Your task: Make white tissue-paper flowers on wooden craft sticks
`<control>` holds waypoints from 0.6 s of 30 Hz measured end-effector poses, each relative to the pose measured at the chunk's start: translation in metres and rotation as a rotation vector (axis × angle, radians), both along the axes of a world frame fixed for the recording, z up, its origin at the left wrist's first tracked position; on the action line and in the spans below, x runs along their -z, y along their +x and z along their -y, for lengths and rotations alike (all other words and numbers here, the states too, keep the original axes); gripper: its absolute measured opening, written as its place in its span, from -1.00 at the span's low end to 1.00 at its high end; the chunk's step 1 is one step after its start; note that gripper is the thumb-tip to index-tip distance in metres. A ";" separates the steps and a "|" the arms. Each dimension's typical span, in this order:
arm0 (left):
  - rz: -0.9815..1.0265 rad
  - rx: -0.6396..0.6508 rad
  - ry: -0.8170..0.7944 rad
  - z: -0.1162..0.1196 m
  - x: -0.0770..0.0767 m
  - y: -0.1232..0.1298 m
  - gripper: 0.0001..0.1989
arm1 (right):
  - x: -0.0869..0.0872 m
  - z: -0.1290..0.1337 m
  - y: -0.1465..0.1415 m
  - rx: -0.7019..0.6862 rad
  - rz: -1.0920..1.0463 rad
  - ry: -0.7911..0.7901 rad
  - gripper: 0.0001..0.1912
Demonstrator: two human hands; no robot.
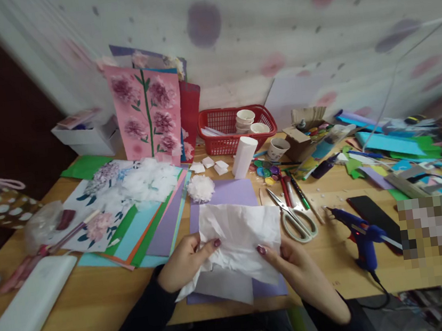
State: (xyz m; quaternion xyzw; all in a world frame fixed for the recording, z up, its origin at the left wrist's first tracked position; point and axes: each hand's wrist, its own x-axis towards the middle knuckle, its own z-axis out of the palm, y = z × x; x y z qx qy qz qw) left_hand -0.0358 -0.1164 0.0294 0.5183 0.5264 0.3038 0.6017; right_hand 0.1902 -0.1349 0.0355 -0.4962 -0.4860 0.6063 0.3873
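Two hands (187,260) (half-closed) on tissue (241,233)

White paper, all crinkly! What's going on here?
A person is holding a crinkled white sheet with both bare hands: the left hand grips one side and the right hand the other, thumbs on top. It is held over a purple sheet on the wooden table. Just beyond is a fluffy white paper flower. The scissors and a blue glue gun lie to the right, with neither hand holding them.
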 end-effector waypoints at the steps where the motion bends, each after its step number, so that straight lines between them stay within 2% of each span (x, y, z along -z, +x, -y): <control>1: 0.034 0.000 -0.031 0.000 0.000 0.002 -0.45 | 0.001 0.000 -0.001 0.024 -0.031 -0.032 -0.66; 4: 0.070 -0.003 -0.082 -0.001 -0.001 0.007 -0.42 | 0.007 -0.004 -0.012 0.136 -0.198 -0.191 -0.58; 7: 0.047 -0.030 -0.043 -0.003 -0.001 0.000 -0.51 | 0.011 -0.009 -0.023 0.273 -0.366 -0.345 -0.51; 10: 0.081 -0.222 0.011 -0.007 -0.004 -0.021 -0.57 | 0.014 -0.012 -0.022 0.362 -0.478 -0.377 -0.58; 13: 0.251 -0.432 0.007 -0.006 -0.017 -0.037 -0.47 | 0.016 -0.012 -0.015 0.360 -0.575 -0.366 -0.61; 15: 0.409 -0.471 -0.013 -0.003 -0.027 -0.035 -0.38 | 0.016 -0.011 -0.013 0.330 -0.619 -0.384 -0.62; 18: 0.524 -0.486 0.031 0.000 -0.036 -0.015 -0.24 | 0.013 -0.009 -0.022 0.285 -0.672 -0.464 -0.63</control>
